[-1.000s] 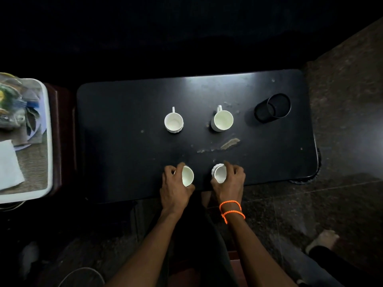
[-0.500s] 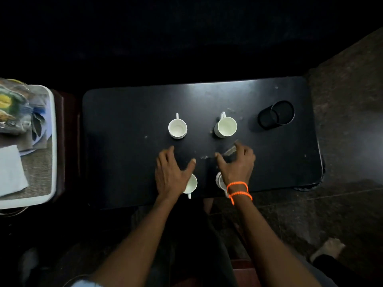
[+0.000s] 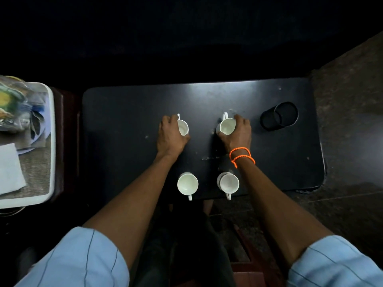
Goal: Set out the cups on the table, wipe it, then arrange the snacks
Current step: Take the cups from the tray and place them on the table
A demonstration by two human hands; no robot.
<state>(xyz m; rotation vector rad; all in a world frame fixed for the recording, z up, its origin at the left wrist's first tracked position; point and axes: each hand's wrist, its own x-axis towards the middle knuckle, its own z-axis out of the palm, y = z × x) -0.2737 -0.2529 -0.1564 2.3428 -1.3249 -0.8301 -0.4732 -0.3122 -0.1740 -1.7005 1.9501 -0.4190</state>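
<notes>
Head view looks straight down on both arms reaching across the dark counter (image 3: 128, 112). At about 11 o'clock from centre, the left hand (image 3: 171, 136) curls around the far-left cup (image 3: 183, 127), fingers wrapped over its left side and thumb beneath, so it is closed on that cup. At about 1 o'clock, the right hand (image 3: 238, 133), with orange bands (image 3: 241, 156) on its wrist, cups the far-right cup (image 3: 227, 126) from its right side, also closed on it. Whether either cup is lifted or resting on the counter, I cannot tell.

Nearer the body, at 6 o'clock, the near-left cup (image 3: 187, 183) and near-right cup (image 3: 228, 182) stand upright close to the counter's front edge, handles pointing toward the person. Pale smears (image 3: 209, 158) lie between the two rows. A black cylindrical holder (image 3: 279, 116) sits at 2 o'clock, just beside the right hand. Off the counter at 9 o'clock, a tray (image 3: 51, 141) carries snack packets (image 3: 12, 104) and a folded white cloth (image 3: 10, 166).

Risks, as I judge them: the forearms pass right beside the near cups, so drawing back carelessly could knock them off the front edge. Swinging the right cup outward could strike the holder. The dim light may also hide smears when wiping.
</notes>
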